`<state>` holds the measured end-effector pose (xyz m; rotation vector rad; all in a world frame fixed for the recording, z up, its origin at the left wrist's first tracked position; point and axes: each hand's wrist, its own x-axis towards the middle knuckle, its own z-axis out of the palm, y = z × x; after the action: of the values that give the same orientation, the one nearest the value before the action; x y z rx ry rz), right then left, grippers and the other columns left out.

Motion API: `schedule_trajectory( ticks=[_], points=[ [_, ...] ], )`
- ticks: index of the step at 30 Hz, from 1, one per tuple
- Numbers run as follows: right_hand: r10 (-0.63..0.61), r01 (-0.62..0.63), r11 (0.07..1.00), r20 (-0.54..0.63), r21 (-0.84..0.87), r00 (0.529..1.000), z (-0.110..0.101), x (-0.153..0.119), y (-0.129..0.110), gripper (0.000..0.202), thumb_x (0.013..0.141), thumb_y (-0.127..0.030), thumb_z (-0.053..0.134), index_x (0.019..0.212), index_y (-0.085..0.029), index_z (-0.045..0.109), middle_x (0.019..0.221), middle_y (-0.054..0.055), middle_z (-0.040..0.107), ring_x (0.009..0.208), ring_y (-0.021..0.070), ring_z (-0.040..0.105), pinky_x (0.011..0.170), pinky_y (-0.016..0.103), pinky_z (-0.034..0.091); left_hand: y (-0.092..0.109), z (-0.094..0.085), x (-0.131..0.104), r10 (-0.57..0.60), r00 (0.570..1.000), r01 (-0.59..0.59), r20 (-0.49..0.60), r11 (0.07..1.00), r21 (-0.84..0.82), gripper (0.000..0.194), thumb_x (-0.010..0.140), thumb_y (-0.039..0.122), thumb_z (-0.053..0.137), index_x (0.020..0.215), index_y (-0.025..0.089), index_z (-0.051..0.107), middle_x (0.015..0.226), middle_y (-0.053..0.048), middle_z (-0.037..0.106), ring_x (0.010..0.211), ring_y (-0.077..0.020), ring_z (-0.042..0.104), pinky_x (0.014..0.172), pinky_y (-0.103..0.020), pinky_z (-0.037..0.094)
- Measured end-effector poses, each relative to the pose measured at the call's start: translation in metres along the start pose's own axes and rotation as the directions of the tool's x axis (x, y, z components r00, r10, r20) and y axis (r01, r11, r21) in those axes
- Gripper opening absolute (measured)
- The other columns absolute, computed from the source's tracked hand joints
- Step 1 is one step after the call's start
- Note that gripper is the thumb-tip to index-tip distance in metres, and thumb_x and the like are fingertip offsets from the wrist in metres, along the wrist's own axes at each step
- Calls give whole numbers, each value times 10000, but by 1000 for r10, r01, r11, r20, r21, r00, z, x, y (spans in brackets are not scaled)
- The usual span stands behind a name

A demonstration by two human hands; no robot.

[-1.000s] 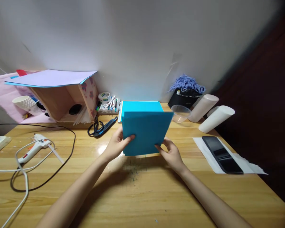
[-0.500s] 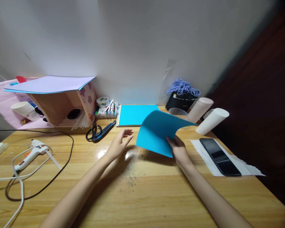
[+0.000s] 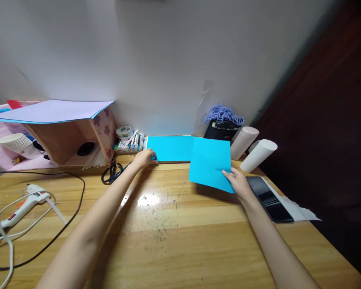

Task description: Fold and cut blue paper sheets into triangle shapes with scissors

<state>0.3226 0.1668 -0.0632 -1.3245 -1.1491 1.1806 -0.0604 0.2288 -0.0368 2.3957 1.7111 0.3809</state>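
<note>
A blue sheet of paper (image 3: 210, 162) is held up off the table by my right hand (image 3: 239, 182), thumb on top at its lower right edge. My left hand (image 3: 143, 158) reaches to the front left corner of a flat stack of blue paper (image 3: 171, 147) by the wall. Its fingers are curled over that corner, with a bit of darker blue between thumb and fingertips. Black-handled scissors (image 3: 111, 173) lie just left of this forearm. The forearm partly hides a dark cutter-like tool beside them.
Left stand an open box (image 3: 104, 128) and paper cups (image 3: 15, 142); a glue gun (image 3: 25, 204) lies among cables. Markers (image 3: 135, 140) sit at the back. Right are a yarn-topped black holder (image 3: 221, 130), two white rolls (image 3: 258, 154) and a phone (image 3: 270, 200) on white paper.
My left hand has moved forward to the stack's corner and its fingers have closed. The sheet in my right hand has turned flatter, facing me. The view has shifted slightly.
</note>
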Motion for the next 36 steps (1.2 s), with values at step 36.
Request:
schedule_trajectory(
  ticks=[36],
  points=[
    [-156,117,753,-3,-647,988,18,-20,-6,340,758,-398,502,933,-118,585,946,160,610,873,287,568,785,412,428,114,-22,-140,381,698,-267,-606,924,273,99,796,160,535,894,174,543,796,-17,629,702,-125,561,645,-220,393]
  ],
)
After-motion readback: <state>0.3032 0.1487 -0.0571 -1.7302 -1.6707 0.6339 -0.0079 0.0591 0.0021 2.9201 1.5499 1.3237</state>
